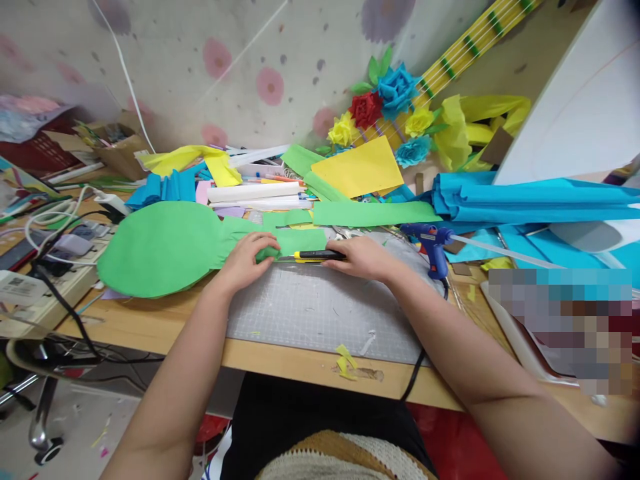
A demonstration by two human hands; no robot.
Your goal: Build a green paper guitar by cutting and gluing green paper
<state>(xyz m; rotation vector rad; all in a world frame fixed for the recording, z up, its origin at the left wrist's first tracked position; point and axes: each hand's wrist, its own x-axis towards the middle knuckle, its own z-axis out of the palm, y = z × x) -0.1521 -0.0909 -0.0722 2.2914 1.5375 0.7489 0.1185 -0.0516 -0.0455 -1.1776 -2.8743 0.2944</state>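
Observation:
My right hand [364,258] is closed around a yellow and black utility knife [320,255], its blade pointing left. The blade's tip reaches a bunched bit of green paper at the fingers of my left hand [250,260]. Those left fingers are curled and pinch the green paper [268,253]. Left of that hand lies a big rounded green paper shape [163,248], with a narrower neck running under the fingers. Beneath both hands is a grey cutting mat [300,313] with grid lines. A green strip [375,213] lies just beyond the knife.
A blue glue gun [431,241] stands right of my right hand, its cable dropping over the table edge. Blue crepe paper [530,197] and a yellow sheet [359,168] lie behind. At left are a power strip [65,293] and tangled cords. Yellow scraps [346,360] lie near the front edge.

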